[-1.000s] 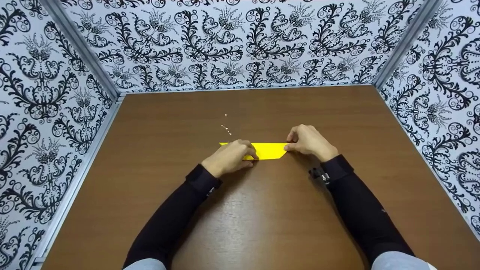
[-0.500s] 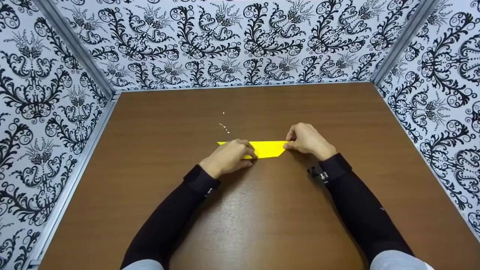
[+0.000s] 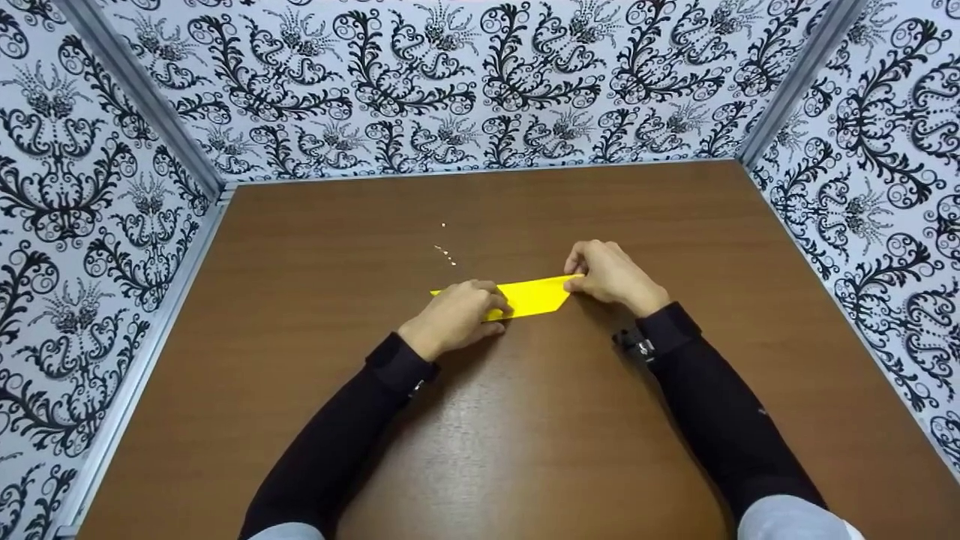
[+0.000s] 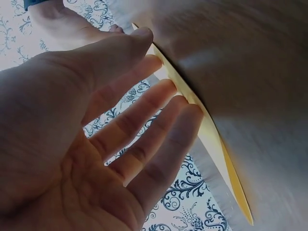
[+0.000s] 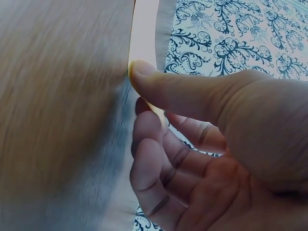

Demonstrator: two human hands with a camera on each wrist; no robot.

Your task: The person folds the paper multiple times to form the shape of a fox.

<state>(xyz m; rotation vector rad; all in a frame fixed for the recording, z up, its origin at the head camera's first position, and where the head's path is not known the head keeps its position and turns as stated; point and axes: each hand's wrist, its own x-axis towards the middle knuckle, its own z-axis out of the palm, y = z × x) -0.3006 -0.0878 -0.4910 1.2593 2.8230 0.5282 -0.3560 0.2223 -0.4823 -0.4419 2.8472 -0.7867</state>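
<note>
A folded yellow paper strip with slanted ends lies across the middle of the wooden table. My left hand rests over its left part, fingertips pressing on the paper and covering some of it. The left wrist view shows those fingers stretched out onto the paper, with the thumb close to its near edge. At the strip's right end my right hand pinches the corner between thumb and fingers. In the right wrist view the thumb lies on the paper's edge, the other fingers curled beneath.
Several tiny white specks lie on the table just beyond the paper. Patterned black-and-white walls with grey metal corner posts enclose the table at the back and both sides.
The strip has turned slightly: its right end has shifted up and away with my right hand, and its left tip sits a little lower. My left hand stays almost in place.
</note>
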